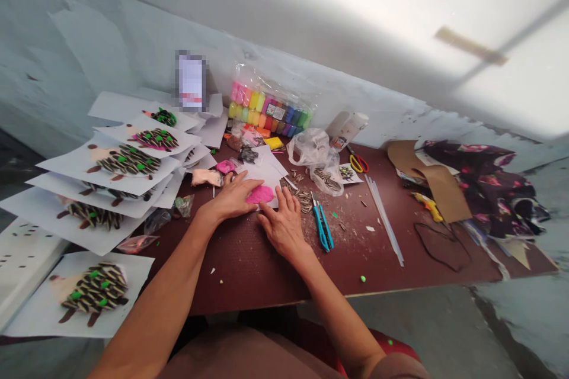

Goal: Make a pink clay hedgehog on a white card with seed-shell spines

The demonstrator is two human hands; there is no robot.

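A flattened patch of pink clay lies on a sheet of white paper on the table. My left hand rests at the left edge of the patch, fingers stretched out and the thumb near the clay. From the right, my right hand reaches the paper's lower edge, its fingers extended and slightly apart, fingertips beside the clay. Neither hand grips anything. Just right of the paper are loose striped seeds and a teal-handled pair of pliers. A small pink lump sits behind my left hand.
Stacked papers with seed-covered hedgehog figures fill the left side. Behind stand a bag of coloured clay and a phone. Rightward are scissors, clear glue sticks, a yellow glue gun and patterned cloth.
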